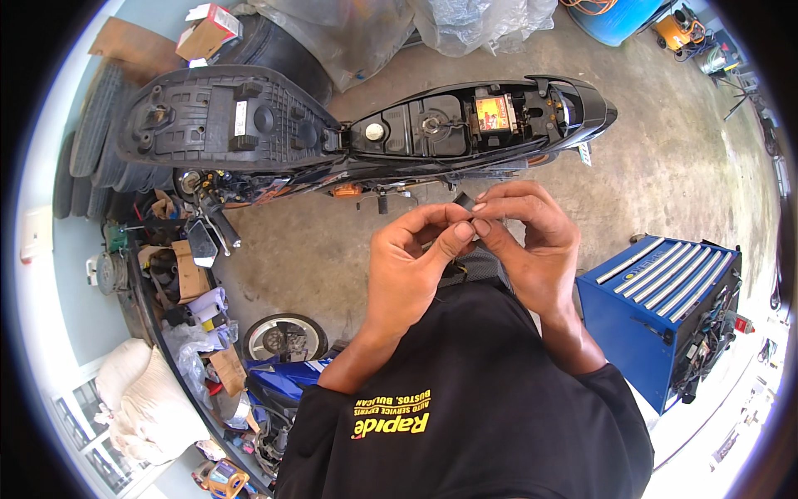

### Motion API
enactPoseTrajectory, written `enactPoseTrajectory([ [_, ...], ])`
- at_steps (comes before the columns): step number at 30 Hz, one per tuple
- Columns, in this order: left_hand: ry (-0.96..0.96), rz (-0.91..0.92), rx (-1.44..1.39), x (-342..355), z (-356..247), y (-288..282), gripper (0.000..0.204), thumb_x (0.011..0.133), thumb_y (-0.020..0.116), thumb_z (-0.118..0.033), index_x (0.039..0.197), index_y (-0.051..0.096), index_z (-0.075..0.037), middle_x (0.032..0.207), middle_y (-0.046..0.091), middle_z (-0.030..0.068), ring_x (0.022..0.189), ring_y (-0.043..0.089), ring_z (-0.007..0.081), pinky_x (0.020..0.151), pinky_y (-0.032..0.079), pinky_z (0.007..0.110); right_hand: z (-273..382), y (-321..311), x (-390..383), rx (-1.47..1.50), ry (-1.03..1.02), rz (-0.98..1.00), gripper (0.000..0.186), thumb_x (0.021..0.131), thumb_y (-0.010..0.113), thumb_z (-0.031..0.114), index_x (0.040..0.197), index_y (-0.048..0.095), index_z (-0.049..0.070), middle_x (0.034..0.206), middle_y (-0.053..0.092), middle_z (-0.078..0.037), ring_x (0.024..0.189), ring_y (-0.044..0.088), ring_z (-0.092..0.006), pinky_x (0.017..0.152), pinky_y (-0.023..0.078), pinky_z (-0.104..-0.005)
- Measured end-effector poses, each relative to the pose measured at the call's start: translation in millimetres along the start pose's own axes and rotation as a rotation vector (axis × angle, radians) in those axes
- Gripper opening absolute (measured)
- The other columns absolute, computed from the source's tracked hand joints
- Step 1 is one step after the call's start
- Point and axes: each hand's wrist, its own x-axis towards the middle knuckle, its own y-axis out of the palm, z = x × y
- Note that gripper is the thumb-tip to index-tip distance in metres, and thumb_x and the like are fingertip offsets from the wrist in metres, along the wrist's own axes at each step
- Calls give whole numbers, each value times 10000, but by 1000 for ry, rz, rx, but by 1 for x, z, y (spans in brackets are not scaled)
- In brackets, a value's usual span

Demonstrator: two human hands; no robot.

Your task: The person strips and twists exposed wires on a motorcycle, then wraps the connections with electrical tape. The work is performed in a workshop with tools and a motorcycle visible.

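My left hand and my right hand meet in front of my chest, thumbs and fingertips pinched together. Between them is a small dark flat piece; its far end sticks out past the fingers, which hide the rest, so its exact kind does not show. Beyond my hands stands a black scooter. Its seat is swung up to the left, underside showing. In the opened body lie a fuel tank and a battery with a red and yellow label.
A blue tool cabinet with silver strips on top stands at right. Left are stacked tyres, cardboard boxes and a loose wheel beside a blue motorcycle. Plastic sheeting and a blue drum are at the back.
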Motion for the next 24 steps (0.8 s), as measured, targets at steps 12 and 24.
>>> enactPoseTrajectory([
  [12,-87,99,230,3,-25,-10,196,1089,775,-143,1187,771,27,1025,765,-9,946,684,53,857,547,229,11,-38,29,-507,-570,356,318,807,866,50,1122,823,39,1135,783,-100,981,776,-268,864,615,-394],
  [24,203,100,714,-9,-20,-20,271,928,897,-30,1174,785,-7,988,784,54,867,735,114,806,599,281,-8,-29,17,-758,-731,493,343,804,772,134,1121,731,8,1034,668,-70,919,679,-241,853,573,-389],
])
